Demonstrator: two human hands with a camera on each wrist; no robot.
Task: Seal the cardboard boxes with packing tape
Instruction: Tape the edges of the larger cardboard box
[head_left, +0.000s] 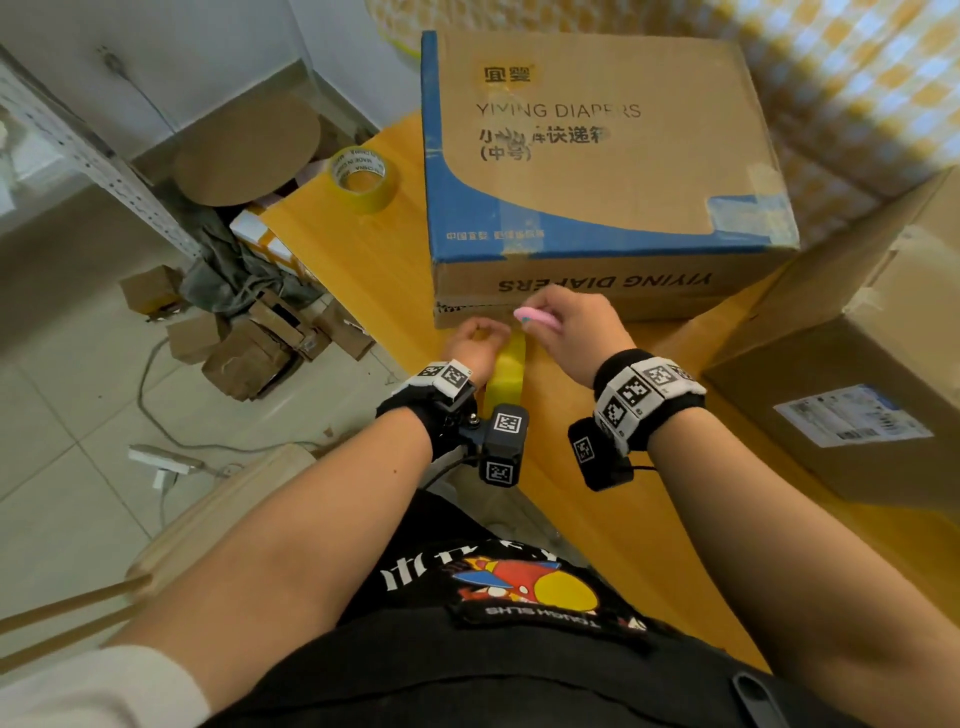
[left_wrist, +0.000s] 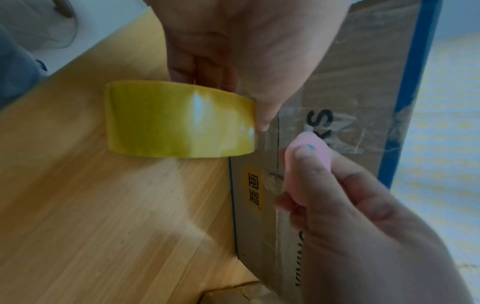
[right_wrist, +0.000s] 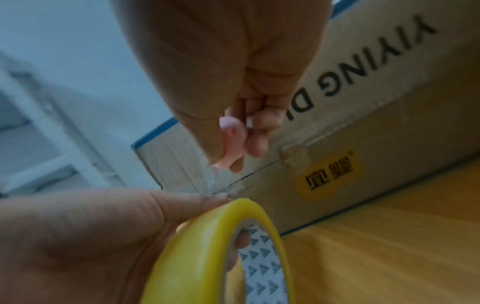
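A large cardboard box (head_left: 597, 156) printed "YIYING DIAPERS", with blue edging, stands on the wooden table (head_left: 363, 291). My left hand (head_left: 479, 335) grips a yellow tape roll (head_left: 506, 371) close against the box's near side, fingers through the core. A clear tape strip (right_wrist: 211, 184) runs from the roll (right_wrist: 207, 246) onto the cardboard across the flap seam. My right hand (head_left: 569, 314) pinches a small pink cutter (head_left: 537, 318), whose tip (right_wrist: 221, 162) sits at the strip just above the roll. In the left wrist view the cutter (left_wrist: 309, 152) lies beside the roll (left_wrist: 179, 121).
A second yellow tape roll (head_left: 363, 179) lies on the table left of the box. Another cardboard box (head_left: 852, 364) with a white label stands at the right. Cardboard scraps (head_left: 249, 338), cables and a power strip (head_left: 161, 460) litter the floor at the left.
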